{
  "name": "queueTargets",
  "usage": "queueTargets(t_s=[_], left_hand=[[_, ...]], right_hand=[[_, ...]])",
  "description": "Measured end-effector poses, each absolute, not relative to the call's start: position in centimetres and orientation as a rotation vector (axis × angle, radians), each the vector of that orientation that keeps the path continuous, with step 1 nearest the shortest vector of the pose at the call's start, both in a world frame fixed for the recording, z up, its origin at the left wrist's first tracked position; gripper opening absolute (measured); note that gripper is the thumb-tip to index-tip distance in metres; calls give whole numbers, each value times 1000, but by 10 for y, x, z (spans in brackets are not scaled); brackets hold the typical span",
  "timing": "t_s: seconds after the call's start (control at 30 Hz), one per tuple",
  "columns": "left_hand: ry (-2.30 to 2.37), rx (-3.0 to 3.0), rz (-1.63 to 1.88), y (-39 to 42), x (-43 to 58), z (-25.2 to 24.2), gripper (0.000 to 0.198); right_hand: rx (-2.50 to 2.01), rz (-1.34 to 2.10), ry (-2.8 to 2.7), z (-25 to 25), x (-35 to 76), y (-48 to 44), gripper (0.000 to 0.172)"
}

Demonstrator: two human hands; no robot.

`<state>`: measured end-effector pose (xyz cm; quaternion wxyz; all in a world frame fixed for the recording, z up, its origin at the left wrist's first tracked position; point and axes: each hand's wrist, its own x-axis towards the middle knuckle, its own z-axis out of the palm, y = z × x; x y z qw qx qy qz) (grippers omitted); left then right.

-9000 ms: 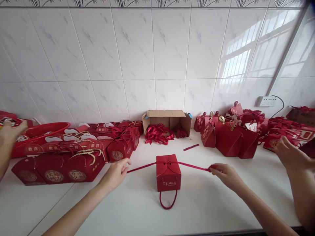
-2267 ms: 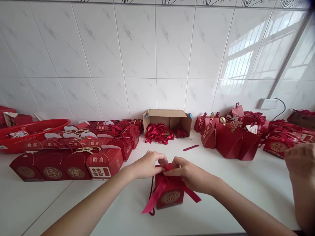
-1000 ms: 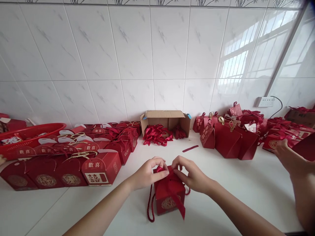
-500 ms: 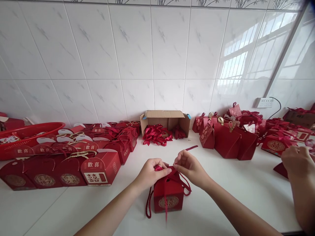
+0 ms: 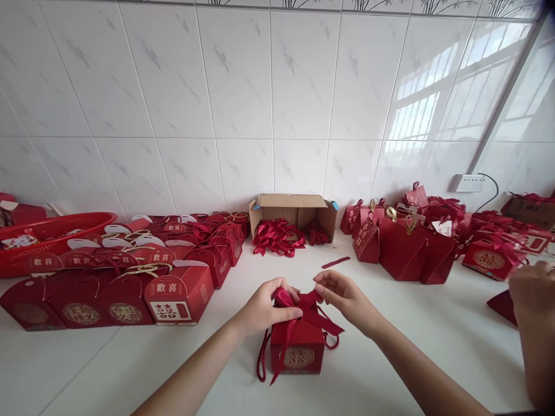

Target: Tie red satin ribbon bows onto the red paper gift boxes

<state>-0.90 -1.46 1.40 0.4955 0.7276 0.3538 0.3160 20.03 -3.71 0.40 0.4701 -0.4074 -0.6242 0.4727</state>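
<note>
A small dark red gift box [image 5: 296,345] with a gold round emblem stands on the white table in front of me. Across its top lies a red satin ribbon [image 5: 310,315] tied in a bow, its tails hanging over the front and to the right. My left hand [image 5: 277,303] pinches the bow's left loop between thumb and fingers. At the right loop, my right hand [image 5: 340,294] has thumb and forefinger closed on the ribbon. Dark red cord handles [image 5: 261,358] hang down at both sides of the box. The knot is partly hidden by my fingers.
Rows of red gift boxes [image 5: 180,297] stand on the left, by a red plastic basket [image 5: 97,219]. A cardboard box [image 5: 295,201] of ribbons is against the wall. A ribbon strip [image 5: 336,262] lies nearer. Red bags [image 5: 401,251] and another person's hand [image 5: 533,294] are at right.
The bow has spread wider, with its loops fuller and one tail now pointing right. My right hand has moved slightly right and down. The other person's hand has shifted a little.
</note>
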Motion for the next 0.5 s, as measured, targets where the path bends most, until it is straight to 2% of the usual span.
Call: queueTargets(t_s=[0.17,0.3,0.5], left_hand=[[884,1762,779,-16,-10,14,22],[905,1775,807,-15,-5,11,24],[894,1747,831,-13,-3,6,31]], right_hand=[[-1210,1100,-1753,8,204,-40,42],[-1182,900,-1834,4,204,-37,36],[-1158,869,-1765,0,200,-31,33]])
